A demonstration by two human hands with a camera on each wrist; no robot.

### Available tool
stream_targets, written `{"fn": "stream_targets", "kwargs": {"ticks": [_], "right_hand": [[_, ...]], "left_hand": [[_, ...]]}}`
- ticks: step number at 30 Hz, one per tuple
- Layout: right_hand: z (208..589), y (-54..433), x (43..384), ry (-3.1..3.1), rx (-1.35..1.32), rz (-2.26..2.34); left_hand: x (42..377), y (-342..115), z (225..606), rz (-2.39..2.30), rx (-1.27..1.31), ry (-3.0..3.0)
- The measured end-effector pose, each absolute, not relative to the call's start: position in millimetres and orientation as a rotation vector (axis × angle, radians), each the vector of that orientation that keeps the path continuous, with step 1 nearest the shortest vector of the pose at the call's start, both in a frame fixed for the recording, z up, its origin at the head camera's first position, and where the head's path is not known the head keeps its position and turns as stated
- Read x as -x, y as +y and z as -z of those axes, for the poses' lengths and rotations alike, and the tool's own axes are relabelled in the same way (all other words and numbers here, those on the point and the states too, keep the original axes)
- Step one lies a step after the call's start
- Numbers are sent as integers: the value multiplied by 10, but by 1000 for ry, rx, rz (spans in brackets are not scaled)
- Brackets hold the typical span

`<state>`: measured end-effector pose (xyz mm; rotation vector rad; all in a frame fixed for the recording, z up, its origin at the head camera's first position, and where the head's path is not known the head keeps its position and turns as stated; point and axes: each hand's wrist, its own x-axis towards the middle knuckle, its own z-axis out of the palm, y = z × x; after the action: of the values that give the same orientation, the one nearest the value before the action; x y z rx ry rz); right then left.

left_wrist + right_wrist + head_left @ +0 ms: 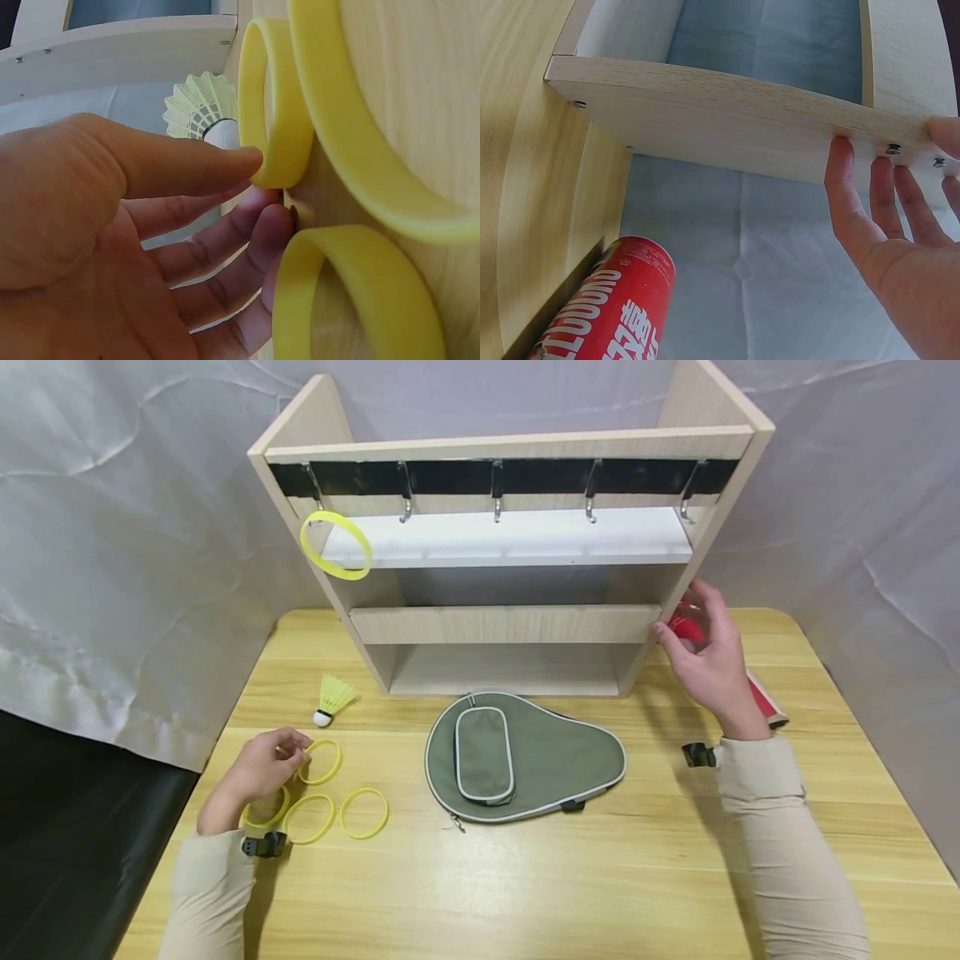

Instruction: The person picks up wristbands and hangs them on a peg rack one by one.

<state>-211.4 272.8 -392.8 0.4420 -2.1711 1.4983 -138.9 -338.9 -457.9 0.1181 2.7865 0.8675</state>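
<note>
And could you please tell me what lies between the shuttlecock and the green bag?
Between the shuttlecock and the green bag there is only bare wooden tabletop, as the head view shows.

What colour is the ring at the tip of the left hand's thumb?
The ring is plain yellow, seen best in the left wrist view.

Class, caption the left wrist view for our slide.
Left hand pinching a yellow ring, a shuttlecock just beyond.

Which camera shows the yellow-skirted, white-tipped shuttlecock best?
The head view: the shuttlecock shows whole there, uncovered. The left wrist view shows it larger, but a smooth yellow ring partly hides its white tip. The right wrist view doesn't show it.
</note>
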Motion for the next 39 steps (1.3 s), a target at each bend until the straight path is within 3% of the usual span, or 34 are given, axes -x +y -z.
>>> {"fn": "stream_targets", "kwargs": {"ticks": [20, 32, 39], "right_hand": [[3897, 2708, 2105, -2177, -442, -1505], [3892, 2727, 2101, -2203, -413, -1517], [3907, 2730, 2111, -2202, -427, -1514]], "left_hand": [[1434, -3418, 4498, -865, -113, 2809], [1421, -3458, 4468, -1138, -169, 2579], [1394, -3447, 4392, -968, -228, 2706]]}}
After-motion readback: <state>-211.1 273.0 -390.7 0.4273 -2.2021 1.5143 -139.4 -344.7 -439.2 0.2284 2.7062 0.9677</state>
